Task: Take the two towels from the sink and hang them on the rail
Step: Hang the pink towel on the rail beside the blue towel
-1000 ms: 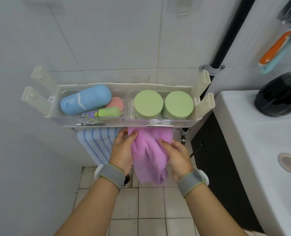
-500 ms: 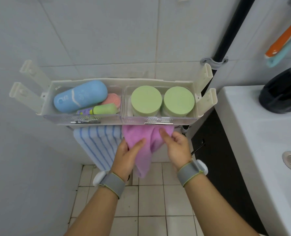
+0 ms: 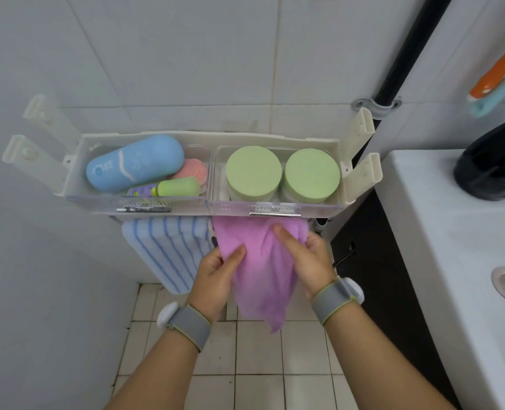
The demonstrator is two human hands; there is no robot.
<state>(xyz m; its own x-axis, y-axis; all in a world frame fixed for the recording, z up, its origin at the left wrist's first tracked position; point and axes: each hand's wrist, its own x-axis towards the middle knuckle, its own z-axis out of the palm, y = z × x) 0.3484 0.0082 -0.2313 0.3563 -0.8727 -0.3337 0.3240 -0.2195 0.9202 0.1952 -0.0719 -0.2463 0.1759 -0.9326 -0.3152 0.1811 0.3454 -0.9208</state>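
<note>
1. Pink towel (image 3: 260,270) hangs below the wall shelf (image 3: 274,210), right of the striped towel (image 3: 168,253). The rail itself is hidden behind the shelf's front edge.
2. Left hand (image 3: 215,279) pinches the pink towel's left edge, thumb on top.
3. Right hand (image 3: 310,261) grips its right side, thumb pressed across the cloth.
4. Striped towel hangs flat, untouched, just beside the pink one.
5. Sink (image 3: 452,261) sits at right, no towels visible in it.
</note>
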